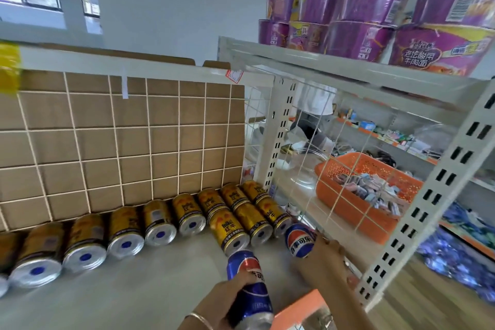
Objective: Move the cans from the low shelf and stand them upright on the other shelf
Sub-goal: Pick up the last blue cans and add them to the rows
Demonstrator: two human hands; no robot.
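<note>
Blue cola can (250, 286) clamped in left hand (227, 300) grip; right hand (325, 258) grips second blue can (299, 240), gold cans (235, 222) just beyond.

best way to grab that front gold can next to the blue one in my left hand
Grip the front gold can around its cylindrical side wall, coming from the open shelf front. It stands in the shelf's right corner with another gold can close beside it and more behind, so wrap fingers round the near face.

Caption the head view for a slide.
Each hand holds a blue can by standing gold cans.
</note>
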